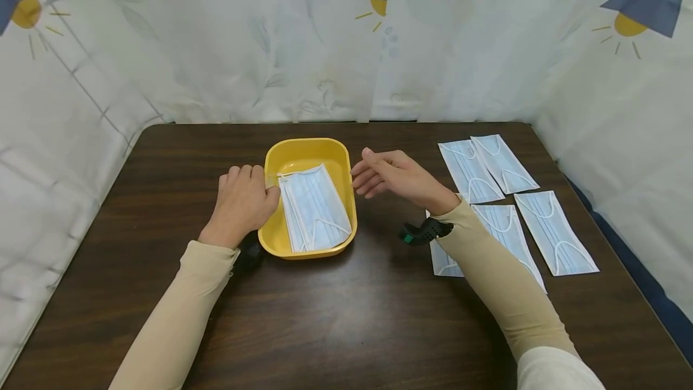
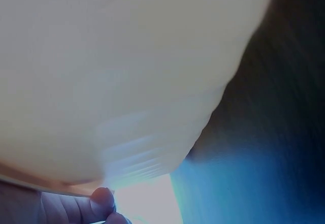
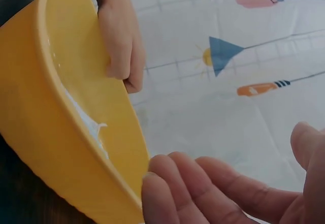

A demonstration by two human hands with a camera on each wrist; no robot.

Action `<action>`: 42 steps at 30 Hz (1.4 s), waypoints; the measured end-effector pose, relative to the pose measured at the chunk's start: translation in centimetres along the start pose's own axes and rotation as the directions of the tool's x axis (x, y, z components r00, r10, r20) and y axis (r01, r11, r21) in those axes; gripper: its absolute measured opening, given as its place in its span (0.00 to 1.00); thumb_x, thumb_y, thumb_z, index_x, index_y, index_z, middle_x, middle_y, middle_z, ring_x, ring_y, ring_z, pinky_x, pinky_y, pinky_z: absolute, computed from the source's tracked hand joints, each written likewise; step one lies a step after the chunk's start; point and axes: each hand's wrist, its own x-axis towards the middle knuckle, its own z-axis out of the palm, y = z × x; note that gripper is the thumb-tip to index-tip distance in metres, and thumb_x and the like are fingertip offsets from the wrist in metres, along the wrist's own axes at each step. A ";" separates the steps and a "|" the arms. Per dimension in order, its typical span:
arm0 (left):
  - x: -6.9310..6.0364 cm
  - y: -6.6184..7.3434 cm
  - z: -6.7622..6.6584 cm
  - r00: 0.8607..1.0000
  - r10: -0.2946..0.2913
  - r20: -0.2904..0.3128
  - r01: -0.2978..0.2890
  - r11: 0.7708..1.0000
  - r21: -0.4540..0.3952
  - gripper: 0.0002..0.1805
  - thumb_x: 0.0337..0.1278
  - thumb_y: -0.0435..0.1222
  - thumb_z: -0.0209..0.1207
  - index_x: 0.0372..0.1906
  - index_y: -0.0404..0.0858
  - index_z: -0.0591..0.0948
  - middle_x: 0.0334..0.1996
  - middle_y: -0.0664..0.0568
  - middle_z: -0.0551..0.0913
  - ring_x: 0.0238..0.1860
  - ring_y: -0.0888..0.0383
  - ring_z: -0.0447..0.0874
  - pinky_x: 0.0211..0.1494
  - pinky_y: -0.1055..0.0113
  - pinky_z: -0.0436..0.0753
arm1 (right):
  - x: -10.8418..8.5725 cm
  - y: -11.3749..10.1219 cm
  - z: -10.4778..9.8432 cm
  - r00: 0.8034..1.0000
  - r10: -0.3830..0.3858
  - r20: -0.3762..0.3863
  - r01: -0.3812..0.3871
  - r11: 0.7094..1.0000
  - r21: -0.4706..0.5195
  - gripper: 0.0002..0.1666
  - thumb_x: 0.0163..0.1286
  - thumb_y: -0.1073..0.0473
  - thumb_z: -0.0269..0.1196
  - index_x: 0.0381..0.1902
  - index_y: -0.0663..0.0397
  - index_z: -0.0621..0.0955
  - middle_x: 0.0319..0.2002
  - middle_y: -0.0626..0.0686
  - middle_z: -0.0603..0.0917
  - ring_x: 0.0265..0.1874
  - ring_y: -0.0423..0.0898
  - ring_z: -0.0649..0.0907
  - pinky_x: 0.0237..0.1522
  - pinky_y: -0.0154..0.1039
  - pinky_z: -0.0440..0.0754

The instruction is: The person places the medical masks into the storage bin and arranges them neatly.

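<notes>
A yellow plastic basket (image 1: 310,148) stands near the middle of the table. Pale blue face masks (image 1: 316,209) with white ear loops lie in it. My left hand (image 1: 242,203) grips its left rim, thumb inside; the right wrist view also shows this left hand (image 3: 121,41) on the rim. In the left wrist view, the fingers (image 2: 103,201) meet the rim, and the basket's outer wall (image 2: 117,82) fills most of the picture. At the right rim is my right hand (image 1: 392,176), its fingers extended and loosely bent, holding nothing. Whether its fingertips touch the basket I cannot tell.
Several more blue masks (image 1: 554,230) lie flat on the right side of the dark wooden table (image 1: 346,318), some partly behind my right forearm. A black strap (image 1: 430,231) is on the right wrist. White patterned cloth (image 1: 216,47) hangs round the table's back and sides.
</notes>
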 end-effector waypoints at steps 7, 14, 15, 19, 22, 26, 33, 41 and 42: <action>0.0 0.0 0.0 1.000 -0.003 0.016 0.003 1.000 -0.005 0.19 0.70 0.41 0.42 0.37 0.28 0.73 0.33 0.37 0.73 0.39 0.39 0.65 0.45 0.48 0.65 | -0.9 1.0 -1.2 0.994 -0.037 -0.102 0.033 0.998 -0.048 0.28 0.80 0.39 0.53 0.52 0.58 0.84 0.48 0.65 0.88 0.49 0.62 0.88 0.51 0.44 0.89; 0.1 -0.1 0.1 1.000 -0.008 0.012 0.008 1.000 0.001 0.18 0.69 0.41 0.43 0.35 0.29 0.72 0.31 0.38 0.72 0.37 0.40 0.64 0.43 0.50 0.64 | -2.0 1.6 -2.6 0.981 -0.073 -0.179 0.056 0.994 -0.097 0.22 0.77 0.44 0.59 0.51 0.57 0.83 0.48 0.66 0.88 0.46 0.55 0.90 0.51 0.42 0.89; 0.1 -0.1 0.1 1.000 -0.009 0.012 0.009 1.000 0.002 0.18 0.69 0.41 0.43 0.35 0.29 0.72 0.31 0.38 0.72 0.37 0.40 0.64 0.43 0.50 0.64 | -2.1 1.7 -2.8 0.979 -0.073 -0.190 0.055 0.993 -0.100 0.21 0.77 0.44 0.60 0.51 0.56 0.83 0.48 0.65 0.88 0.45 0.54 0.90 0.50 0.42 0.89; 0.1 -0.1 0.1 1.000 -0.012 0.015 0.012 1.000 0.003 0.18 0.69 0.42 0.43 0.35 0.29 0.72 0.31 0.38 0.72 0.36 0.40 0.65 0.42 0.50 0.64 | -2.8 2.1 -3.6 0.972 -0.081 -0.221 0.061 0.993 -0.099 0.19 0.76 0.47 0.62 0.52 0.56 0.83 0.48 0.65 0.88 0.45 0.52 0.90 0.50 0.42 0.89; 0.1 -0.1 0.1 1.000 -0.012 0.019 0.012 1.000 0.004 0.18 0.69 0.42 0.43 0.35 0.28 0.72 0.31 0.38 0.72 0.37 0.40 0.65 0.43 0.49 0.65 | -3.3 2.5 -4.4 0.968 -0.085 -0.235 0.062 0.993 -0.103 0.19 0.77 0.49 0.62 0.54 0.56 0.83 0.50 0.66 0.87 0.46 0.50 0.89 0.50 0.41 0.88; 0.2 -0.1 0.1 1.000 -0.005 0.020 0.005 1.000 0.005 0.19 0.70 0.42 0.43 0.36 0.28 0.73 0.31 0.38 0.73 0.37 0.39 0.65 0.43 0.49 0.65 | -4.2 3.0 -5.4 0.964 -0.073 -0.258 0.047 0.993 -0.106 0.19 0.77 0.48 0.62 0.55 0.56 0.82 0.50 0.63 0.87 0.46 0.48 0.89 0.51 0.39 0.88; 0.3 -0.2 0.0 1.000 0.006 0.000 -0.006 1.000 0.001 0.18 0.68 0.41 0.43 0.33 0.29 0.73 0.29 0.38 0.71 0.35 0.40 0.64 0.40 0.50 0.63 | -5.2 3.7 -6.6 0.949 -0.063 -0.308 0.041 0.996 -0.078 0.19 0.76 0.50 0.62 0.55 0.57 0.82 0.46 0.54 0.89 0.49 0.55 0.88 0.50 0.38 0.88; 0.3 -0.2 0.2 1.000 -0.001 -0.007 0.001 1.000 -0.008 0.18 0.67 0.40 0.43 0.33 0.28 0.73 0.29 0.38 0.72 0.36 0.40 0.64 0.41 0.49 0.64 | -6.3 4.8 -8.0 0.933 -0.046 -0.358 -0.005 0.990 -0.139 0.18 0.76 0.50 0.62 0.55 0.56 0.82 0.48 0.56 0.89 0.45 0.44 0.89 0.50 0.38 0.88; 0.4 -0.2 0.3 1.000 0.000 -0.009 0.000 1.000 -0.008 0.18 0.67 0.40 0.43 0.33 0.28 0.73 0.29 0.38 0.72 0.36 0.40 0.64 0.41 0.49 0.64 | -6.5 4.9 -8.1 0.931 -0.043 -0.362 -0.012 0.989 -0.148 0.19 0.76 0.50 0.62 0.55 0.56 0.82 0.48 0.57 0.89 0.44 0.43 0.89 0.50 0.38 0.88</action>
